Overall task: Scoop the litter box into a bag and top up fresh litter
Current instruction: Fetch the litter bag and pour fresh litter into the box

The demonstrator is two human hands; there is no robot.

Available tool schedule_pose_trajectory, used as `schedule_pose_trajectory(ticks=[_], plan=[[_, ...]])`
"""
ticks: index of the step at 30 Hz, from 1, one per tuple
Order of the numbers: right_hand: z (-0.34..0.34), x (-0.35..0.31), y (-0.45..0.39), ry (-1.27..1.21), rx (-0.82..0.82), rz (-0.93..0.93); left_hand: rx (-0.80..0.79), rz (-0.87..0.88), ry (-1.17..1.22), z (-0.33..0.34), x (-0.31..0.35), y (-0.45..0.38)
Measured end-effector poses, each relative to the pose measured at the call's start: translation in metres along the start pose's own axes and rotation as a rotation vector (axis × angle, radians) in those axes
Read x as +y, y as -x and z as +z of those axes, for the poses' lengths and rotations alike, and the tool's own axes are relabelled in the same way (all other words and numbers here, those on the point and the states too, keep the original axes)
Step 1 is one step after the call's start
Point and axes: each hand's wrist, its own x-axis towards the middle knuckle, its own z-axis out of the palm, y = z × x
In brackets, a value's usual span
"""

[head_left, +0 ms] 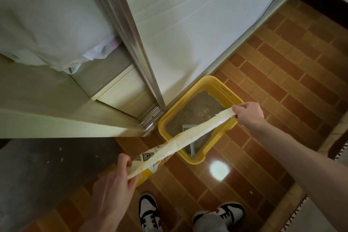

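A yellow litter box point(214, 81) sits on the brick-pattern floor against a white door, holding grey litter point(199, 107). A pale blue scoop point(192, 149) lies in its near end, partly hidden. I hold a cream and yellow litter bag point(180, 139) stretched flat above the box. My left hand point(114, 184) pinches the bag's near end, which carries printed labels and a yellow body. My right hand point(248, 116) pinches the far end over the box's right rim.
A white door point(188, 24) with a metal frame point(131, 43) stands behind the box. A grey counter point(47, 165) lies at the left. A crumpled plastic bag point(94, 52) hangs at the upper left. My two shoes point(148, 211) stand below. A rug edge point(339, 152) shows at right.
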Motion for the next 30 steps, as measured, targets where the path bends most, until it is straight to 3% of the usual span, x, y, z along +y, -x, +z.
schedule_pose_trajectory(ticks=[15,23,30], plan=[[-0.001,0.013,0.015,0.082,-0.029,0.009,0.002,0.108,-0.015,0.004,-0.011,0.013],[0.011,-0.015,0.009,0.007,-0.054,-0.034,0.011,0.345,0.190,0.007,-0.047,0.013],[0.014,-0.029,0.006,-0.034,-0.021,0.001,0.204,0.350,0.230,-0.001,-0.054,0.005]])
